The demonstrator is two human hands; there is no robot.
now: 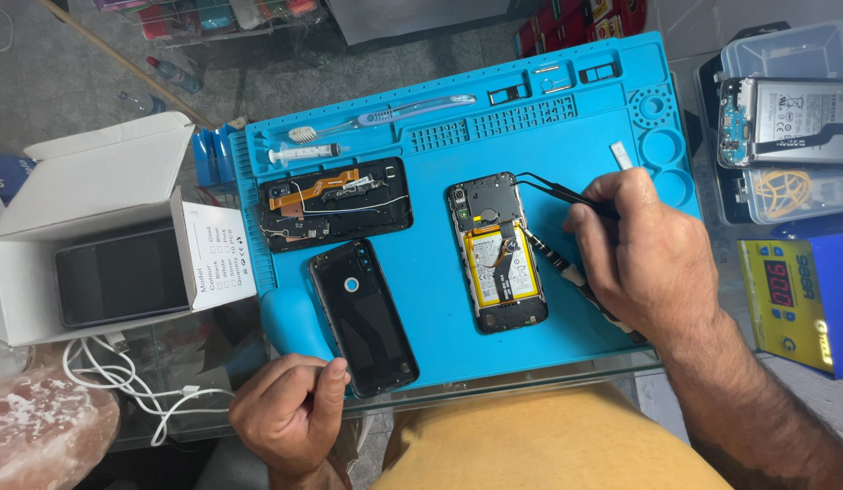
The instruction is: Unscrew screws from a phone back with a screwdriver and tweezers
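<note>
An opened phone (498, 254) with a yellow battery lies on the blue work mat (566, 145). My right hand (643, 249) holds black tweezers (553, 189) and a black screwdriver (553, 259) together; both tips reach over the phone's upper half. My left hand (290, 408) is a closed fist at the mat's near edge, beside a black back cover (362, 318). A second black phone frame (335, 201) with an orange flex cable lies at the mat's left.
A toothbrush (394, 113) and syringe (303, 152) lie at the mat's top left. A white box (95, 236) holding a phone stands left, with a white cable (122, 377) below. Clear plastic boxes with phone parts (784, 118) and a blue-yellow device (798, 295) are on the right.
</note>
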